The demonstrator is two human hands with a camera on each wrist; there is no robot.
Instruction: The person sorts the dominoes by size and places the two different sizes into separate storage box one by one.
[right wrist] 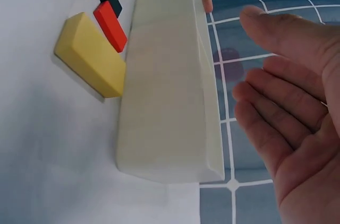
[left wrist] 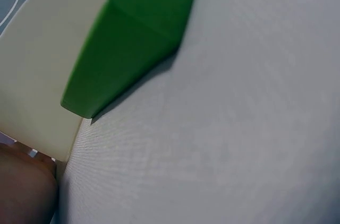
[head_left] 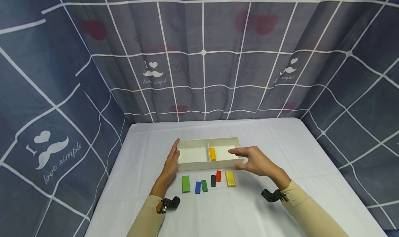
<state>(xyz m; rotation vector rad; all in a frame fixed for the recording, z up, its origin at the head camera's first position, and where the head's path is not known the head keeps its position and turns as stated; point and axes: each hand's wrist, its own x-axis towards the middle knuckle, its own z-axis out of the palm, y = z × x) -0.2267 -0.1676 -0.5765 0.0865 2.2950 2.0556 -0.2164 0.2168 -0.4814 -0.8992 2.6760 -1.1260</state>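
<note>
A cream box (head_left: pixel 194 166) with two compartments lies on the table. An orange-yellow block (head_left: pixel 212 154) sits in its right compartment, beside the divider. My left hand (head_left: pixel 170 164) rests along the box's left end with straight fingers. Over the right end, my right hand (head_left: pixel 256 160) hovers with fingers and thumb apart and nothing between them; its palm shows bare in the right wrist view. In front of the box lie a light green block (head_left: pixel 185 184), a blue block (head_left: pixel 197 187), a dark green block (head_left: pixel 204 185), a black block (head_left: pixel 213 181), a red block (head_left: pixel 218 176) and a yellow block (head_left: pixel 230 178).
A white cloth (head_left: pixel 149 140) covers the table. Grey-blue curtains (head_left: pixel 187 32) with white grid lines stand behind the table and along both sides. A small black camera (head_left: pixel 272 195) is strapped to the right wrist, another camera (head_left: pixel 169 203) to the left.
</note>
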